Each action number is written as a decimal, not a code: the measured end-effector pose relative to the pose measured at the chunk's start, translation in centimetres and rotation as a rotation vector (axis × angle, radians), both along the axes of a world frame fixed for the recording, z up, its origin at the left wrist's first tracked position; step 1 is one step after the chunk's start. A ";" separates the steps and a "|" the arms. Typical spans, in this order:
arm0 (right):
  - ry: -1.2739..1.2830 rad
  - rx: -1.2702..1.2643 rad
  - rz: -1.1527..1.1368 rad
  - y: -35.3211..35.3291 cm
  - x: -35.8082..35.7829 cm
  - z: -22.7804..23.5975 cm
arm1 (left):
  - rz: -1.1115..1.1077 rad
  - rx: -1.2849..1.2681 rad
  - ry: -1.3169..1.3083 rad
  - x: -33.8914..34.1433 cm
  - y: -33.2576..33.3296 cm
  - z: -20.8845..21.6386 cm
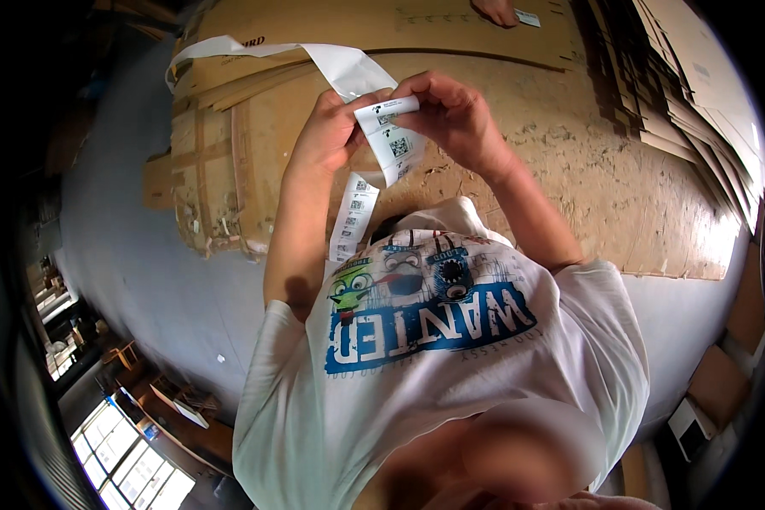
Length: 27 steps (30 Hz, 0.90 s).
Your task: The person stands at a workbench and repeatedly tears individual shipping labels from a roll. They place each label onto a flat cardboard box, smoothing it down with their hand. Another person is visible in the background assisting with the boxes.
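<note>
Over the brown work surface, both hands hold a long white strip of printed labels with square codes on it. My left hand pinches the strip from the left, near where it bends over. The fingers of my right hand are closed on the strip's upper right edge. From there a blank white stretch of the strip loops up and away to the far left. Its lower printed end hangs down between my body and the left forearm. My thumb tips are partly hidden behind the paper.
Flat cardboard sheets lie stacked along the far side of the worn brown surface. More cardboard sheets stand in layers at the right. Another person's hand rests at the far edge beside a small label.
</note>
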State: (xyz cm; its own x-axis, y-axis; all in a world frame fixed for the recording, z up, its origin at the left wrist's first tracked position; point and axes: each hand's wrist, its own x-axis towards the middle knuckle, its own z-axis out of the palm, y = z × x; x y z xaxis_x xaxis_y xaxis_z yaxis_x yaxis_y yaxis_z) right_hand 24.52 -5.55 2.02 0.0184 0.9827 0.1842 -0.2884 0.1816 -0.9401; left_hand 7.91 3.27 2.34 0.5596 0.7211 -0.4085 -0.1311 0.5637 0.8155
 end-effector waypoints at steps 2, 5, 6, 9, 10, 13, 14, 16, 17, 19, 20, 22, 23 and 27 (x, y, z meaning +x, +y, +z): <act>-0.047 -0.021 -0.026 -0.5 -0.3 -0.1 | -0.015 0.032 -0.010 0.4 -0.5 0.7; 0.090 -0.149 0.046 -0.5 -0.1 0.2 | -0.054 0.039 -0.036 0.5 -0.5 0.9; 0.072 -0.134 0.024 -0.5 0.0 0.1 | -0.068 0.022 -0.031 0.4 -0.4 0.5; -0.030 -0.067 -0.062 -0.6 0.5 -0.2 | -0.040 -0.022 -0.103 1.1 -0.4 -0.4; -0.097 -0.030 -0.101 -0.7 0.6 -0.4 | -0.011 -0.025 -0.100 1.6 -0.5 -0.4; -0.330 0.087 -0.185 -1.3 1.4 -0.9 | 0.029 -0.008 -0.027 2.6 0.0 -0.8; -0.415 0.128 -0.210 -1.5 1.9 -1.0 | 0.004 0.018 0.028 2.4 0.5 -1.4; -0.466 0.086 -0.269 -1.6 2.4 -2.1 | 0.025 0.007 0.182 2.6 0.9 -2.1; -0.498 0.068 -0.301 -1.4 2.7 -2.6 | 0.034 0.008 0.251 2.7 1.1 -2.5; -0.167 0.111 -0.446 -0.9 4.3 -2.8 | 0.158 0.085 0.384 1.9 1.6 -4.4; -0.077 0.091 -0.551 -0.4 6.3 -3.4 | 0.221 0.133 0.420 1.1 1.9 -5.4; -0.058 -0.094 -0.729 0.3 11.0 -4.6 | 0.345 0.179 0.466 -1.0 2.2 -6.8; -0.135 -0.258 -0.804 0.8 14.0 -5.1 | 0.402 0.180 0.469 -2.0 2.2 -7.1; -0.860 -0.461 -0.855 4.1 22.3 -11.5 | 0.403 0.119 0.430 -3.1 2.5 -6.9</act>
